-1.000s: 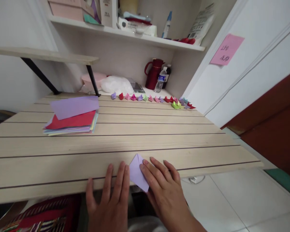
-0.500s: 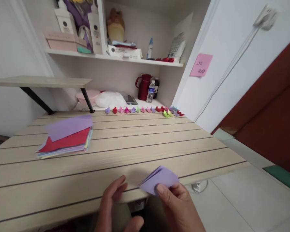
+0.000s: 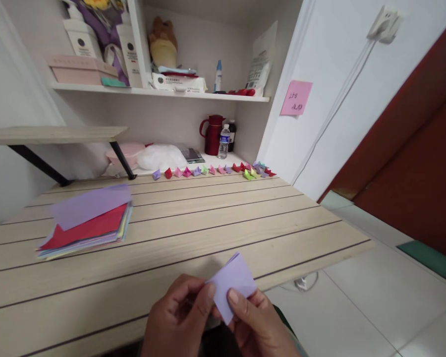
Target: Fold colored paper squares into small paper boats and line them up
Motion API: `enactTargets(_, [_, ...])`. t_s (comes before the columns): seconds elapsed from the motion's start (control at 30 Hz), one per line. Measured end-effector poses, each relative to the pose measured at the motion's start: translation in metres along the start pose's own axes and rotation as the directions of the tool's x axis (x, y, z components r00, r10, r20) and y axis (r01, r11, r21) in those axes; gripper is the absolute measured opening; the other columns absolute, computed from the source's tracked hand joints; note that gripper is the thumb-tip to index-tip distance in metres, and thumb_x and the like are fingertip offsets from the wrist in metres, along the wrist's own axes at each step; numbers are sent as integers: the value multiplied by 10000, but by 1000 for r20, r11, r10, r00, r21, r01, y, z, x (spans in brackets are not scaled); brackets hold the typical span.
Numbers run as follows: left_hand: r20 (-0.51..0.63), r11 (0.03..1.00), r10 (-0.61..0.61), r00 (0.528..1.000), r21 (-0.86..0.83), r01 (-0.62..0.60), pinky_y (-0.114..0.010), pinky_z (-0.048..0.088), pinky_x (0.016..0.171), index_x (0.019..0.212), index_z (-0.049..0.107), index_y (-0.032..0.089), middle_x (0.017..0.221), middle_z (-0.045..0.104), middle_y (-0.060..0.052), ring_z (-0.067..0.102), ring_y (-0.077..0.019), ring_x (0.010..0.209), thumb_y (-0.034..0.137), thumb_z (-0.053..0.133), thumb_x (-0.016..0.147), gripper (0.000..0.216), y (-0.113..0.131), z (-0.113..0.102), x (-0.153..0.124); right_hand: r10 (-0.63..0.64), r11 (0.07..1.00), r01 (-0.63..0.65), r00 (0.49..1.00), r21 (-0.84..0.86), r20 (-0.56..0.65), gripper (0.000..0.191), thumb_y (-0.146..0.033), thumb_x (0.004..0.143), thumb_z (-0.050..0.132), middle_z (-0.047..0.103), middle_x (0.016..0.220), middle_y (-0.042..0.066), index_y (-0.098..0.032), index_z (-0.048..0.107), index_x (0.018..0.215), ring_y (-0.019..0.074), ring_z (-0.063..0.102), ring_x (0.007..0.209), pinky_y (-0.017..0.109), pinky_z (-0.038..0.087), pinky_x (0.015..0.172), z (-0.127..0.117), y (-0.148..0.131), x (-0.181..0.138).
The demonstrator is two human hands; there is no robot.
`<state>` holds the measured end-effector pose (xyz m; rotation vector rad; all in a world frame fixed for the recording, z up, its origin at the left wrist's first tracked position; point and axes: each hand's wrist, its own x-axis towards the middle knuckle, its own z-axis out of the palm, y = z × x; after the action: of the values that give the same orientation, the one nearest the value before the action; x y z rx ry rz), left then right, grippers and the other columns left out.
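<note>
A folded purple sheet of paper (image 3: pixel 235 280) is held just above the front edge of the desk. My left hand (image 3: pixel 182 312) pinches its left corner between thumb and fingers. From the right, my right hand (image 3: pixel 258 317) grips it, with the thumb flat on the near face and the fingers behind. Layers of the fold show along the paper's upper edge. To the left lies a stack of coloured paper (image 3: pixel 92 228), with a red sheet and a skewed purple sheet (image 3: pixel 92 204) on top.
Small folded paper shapes (image 3: pixel 196 171) in several colours line the back of the wooden desk (image 3: pixel 193 225). Behind them stand a dark red jug (image 3: pixel 213 136) and a water bottle (image 3: pixel 224 141). A raised wooden shelf (image 3: pixel 55 133) stands at left.
My left hand has come in from beside the paper and now pinches its left corner. The folded paper has turned and shifted slightly left. The view has swung a little to the right.
</note>
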<state>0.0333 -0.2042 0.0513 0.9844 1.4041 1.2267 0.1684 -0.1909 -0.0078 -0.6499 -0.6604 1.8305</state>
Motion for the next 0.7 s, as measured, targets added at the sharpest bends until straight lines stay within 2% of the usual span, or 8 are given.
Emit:
enactTargets(0.13, [109,968,-50,993,250,22,-230,408,560,680,706,191,548,576,37,509,-111,537,486,672,734,302,8,-17,26,-202,894,222,975,-389,91,544,-521,872,683,722,1075,113,-253,560,1330,246,718,845,358,600,712,-41,-4,-13])
enactTargets(0.2, [207,887,-123,970,461,14,-232,360,526,681,701,179,533,550,38,480,-108,508,469,615,753,311,13,-25,41,-439,693,361,898,-624,32,403,-441,1000,493,696,1111,96,-297,494,1377,216,719,828,343,606,718,-58,-15,-22])
enactTargets(0.27, [256,813,-125,959,581,-49,-236,365,527,707,699,177,543,555,35,495,-120,522,427,557,772,295,16,-29,54,-599,364,419,789,-832,136,335,-319,1014,477,683,1083,82,-291,515,1346,207,700,917,326,593,803,-65,-30,-27])
enactTargets(0.3, [254,794,-121,960,604,-60,-238,369,531,683,691,177,546,563,31,505,-125,529,400,561,760,269,16,-29,60,-601,166,439,755,-883,262,317,-278,994,511,668,1139,91,-278,551,1309,227,672,1035,338,575,866,-64,-37,-28])
enactTargets(0.37, [247,749,-92,965,655,-97,-241,346,517,658,686,189,539,570,29,511,-133,526,357,563,749,227,13,-28,69,-421,-211,534,706,-819,569,348,-242,958,563,612,1314,102,-272,583,1304,276,556,1266,405,509,1009,-56,-50,-23])
enactTargets(0.43, [254,688,-62,965,711,-143,-246,326,508,639,685,206,532,582,29,522,-141,521,338,573,749,205,10,-26,75,-164,-420,622,664,-661,730,480,-287,934,626,592,1386,95,-250,521,1400,310,454,1375,510,390,1131,-46,-56,-14])
enactTargets(0.53, [258,582,-6,966,786,-206,-254,332,521,620,670,227,577,637,23,570,-153,559,332,599,759,189,8,-24,78,95,-463,684,670,-563,736,547,-276,940,626,590,1419,76,-213,462,1457,283,441,1392,525,348,1166,-39,-52,0])
enactTargets(0.7, [187,389,226,956,882,-264,-354,457,746,982,692,221,968,731,-59,666,-251,910,220,537,862,196,2,-33,62,-8,-454,653,677,-606,736,471,-131,953,555,631,1375,69,-213,505,1414,263,498,1336,485,442,1080,-42,-36,6])
